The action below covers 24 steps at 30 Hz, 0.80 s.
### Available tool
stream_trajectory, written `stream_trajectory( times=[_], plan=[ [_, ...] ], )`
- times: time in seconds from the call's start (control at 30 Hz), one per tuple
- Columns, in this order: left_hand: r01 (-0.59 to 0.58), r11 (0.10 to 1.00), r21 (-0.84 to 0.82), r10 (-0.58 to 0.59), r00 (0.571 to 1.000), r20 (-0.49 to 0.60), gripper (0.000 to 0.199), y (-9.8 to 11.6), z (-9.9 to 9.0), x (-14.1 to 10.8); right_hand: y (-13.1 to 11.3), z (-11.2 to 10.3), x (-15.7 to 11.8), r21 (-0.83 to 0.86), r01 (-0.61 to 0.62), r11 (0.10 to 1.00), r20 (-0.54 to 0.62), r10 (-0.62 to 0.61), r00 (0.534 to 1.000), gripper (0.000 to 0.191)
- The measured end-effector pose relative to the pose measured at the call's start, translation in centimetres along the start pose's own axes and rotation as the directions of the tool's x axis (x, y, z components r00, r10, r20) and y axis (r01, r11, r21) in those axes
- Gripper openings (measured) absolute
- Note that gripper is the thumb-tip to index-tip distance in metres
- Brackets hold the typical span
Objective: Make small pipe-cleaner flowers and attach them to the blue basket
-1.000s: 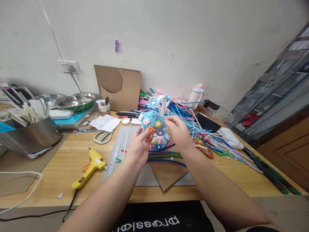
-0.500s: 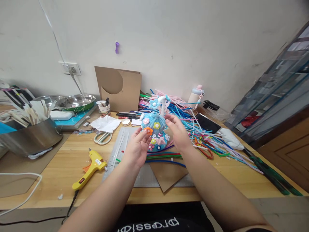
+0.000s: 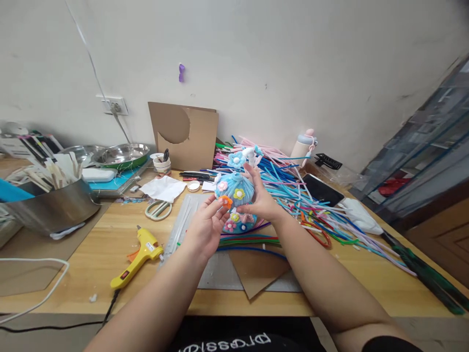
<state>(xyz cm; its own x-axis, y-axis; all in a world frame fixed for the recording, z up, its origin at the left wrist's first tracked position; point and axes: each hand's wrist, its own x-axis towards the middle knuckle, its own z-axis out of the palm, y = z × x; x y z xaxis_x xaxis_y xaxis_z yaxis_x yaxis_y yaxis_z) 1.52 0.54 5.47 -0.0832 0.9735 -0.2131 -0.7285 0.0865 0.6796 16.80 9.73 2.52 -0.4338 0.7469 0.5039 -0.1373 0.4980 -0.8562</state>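
Item one: a blue fuzzy ornament (image 3: 246, 185), decked with small flowers and topped by a large blue bloom (image 3: 236, 160). I have it upright between both hands, over the grey board (image 3: 214, 274); whether its base touches down I cannot tell.

Left hand (image 3: 209, 220): grip closed on the ornament's left side, thumb and fingers at an orange flower (image 3: 227, 202).

Right hand (image 3: 263, 198): grip wrapped about the right side, thumb across the front at the waist, fingers up toward the top.

Directly beneath and before the ornament I list coloured stems (image 3: 252, 241), red, green and blue, laid crosswise, and a brown cardboard piece (image 3: 256, 274), one corner toward me, overlapping the board.

Behind, one large heap of pipe cleaners (image 3: 280, 172), pink, blue and white, spilling to the right; beside it a dark phone (image 3: 323, 189) and a pale bottle (image 3: 302, 147).

To the left on the wooden worktop (image 3: 91, 249): a yellow glue gun (image 3: 147, 248), nozzle pointing away from me; pale-handled scissors (image 3: 160, 209), partly under a white cloth (image 3: 163, 187); a steel pot (image 3: 54, 210) packed with sticks.

Against the wall I count a cardboard panel (image 3: 203, 139) with a round cut-out.
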Motion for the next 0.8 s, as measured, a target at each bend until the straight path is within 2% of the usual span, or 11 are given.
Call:
stream_trajectory(
  times=[0.07,0.17,0.27,0.33,0.5,0.67,0.8],
  plan=[
    [-0.021,0.999,0.044,0.021,1.0,0.001,0.031,0.0,0.0,-0.2,0.4,0.0,-0.1,-0.017,0.029,0.999,0.04,-0.028,0.999,0.117],
    [-0.117,0.979,0.169,0.126,0.991,-0.04,0.051,-0.2,0.0,-0.2,0.5,0.1,-0.3,-0.049,0.065,0.997,0.006,-0.065,0.998,0.115],
    [-0.294,0.904,0.309,0.313,0.95,-0.011,0.076,-0.7,0.4,0.2,0.2,0.5,-0.5,-0.115,0.081,0.99,-0.032,-0.085,0.996,0.114],
    [-0.372,0.854,0.364,0.383,0.923,0.044,0.083,-1.0,0.8,0.7,-0.1,0.6,-0.5,-0.157,0.087,0.984,-0.041,-0.095,0.995,0.114],
    [-0.348,0.851,0.393,0.34,0.936,0.091,0.079,-1.0,1.5,1.4,-0.6,0.8,-0.6,-0.205,0.083,0.975,-0.027,-0.09,0.996,0.111],
    [-0.334,0.885,0.325,0.296,0.941,0.163,0.071,-1.0,1.3,1.7,-0.5,0.7,-0.6,-0.213,0.089,0.973,-0.022,-0.096,0.995,0.111],
    [-0.333,0.886,0.322,0.295,0.942,0.161,0.069,-1.1,1.3,1.8,-0.3,0.6,-0.6,-0.216,0.096,0.972,-0.019,-0.102,0.995,0.112]
  ],
)
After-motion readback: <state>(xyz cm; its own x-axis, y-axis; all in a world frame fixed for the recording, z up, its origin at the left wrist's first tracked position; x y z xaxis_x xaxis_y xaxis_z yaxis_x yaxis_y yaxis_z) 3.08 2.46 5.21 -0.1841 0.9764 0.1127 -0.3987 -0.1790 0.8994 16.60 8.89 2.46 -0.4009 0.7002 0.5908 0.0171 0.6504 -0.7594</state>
